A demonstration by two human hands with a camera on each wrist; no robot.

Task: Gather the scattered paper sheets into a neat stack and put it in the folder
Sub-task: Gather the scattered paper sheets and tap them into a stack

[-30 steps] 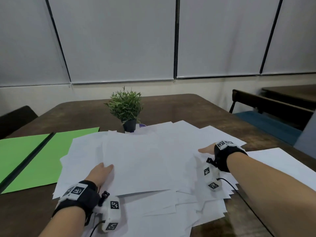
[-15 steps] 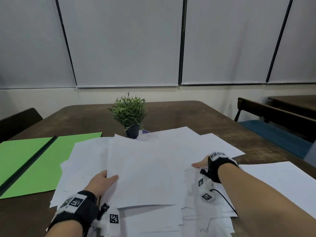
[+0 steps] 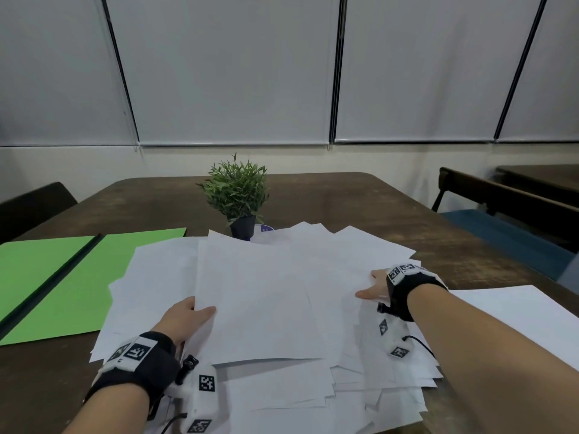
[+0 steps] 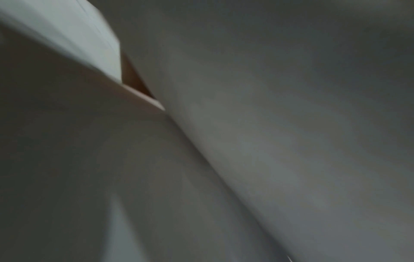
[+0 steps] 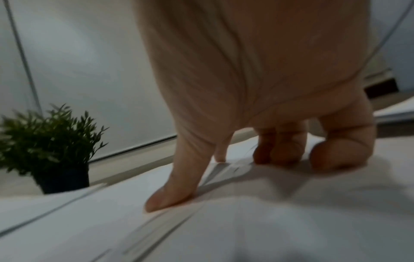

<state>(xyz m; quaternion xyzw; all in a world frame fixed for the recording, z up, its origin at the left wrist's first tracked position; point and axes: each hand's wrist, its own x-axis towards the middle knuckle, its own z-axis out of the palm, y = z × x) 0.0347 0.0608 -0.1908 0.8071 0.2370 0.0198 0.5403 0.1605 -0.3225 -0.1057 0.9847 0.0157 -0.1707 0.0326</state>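
A loose pile of white paper sheets (image 3: 260,296) covers the near half of the wooden table (image 3: 344,202). My left hand (image 3: 195,311) grips the top sheets at their left edge, thumb on top and fingers hidden beneath. My right hand (image 3: 371,288) holds their right edge. In the right wrist view its thumb (image 5: 172,191) presses on the paper (image 5: 246,230) and its other fingers (image 5: 280,152) are curled at the sheet edges. The left wrist view shows only dim, blurred paper (image 4: 268,141). The green folder (image 3: 62,277) lies open at the left.
A small potted plant (image 3: 238,195) stands just behind the pile, touching its far edge. One separate sheet (image 3: 517,314) lies at the right by my forearm. A bench with a blue seat (image 3: 501,233) stands to the right of the table.
Both hands have drawn closer together, sliding the top sheets inward and squaring them. My head has moved, so the table sits lower in view.
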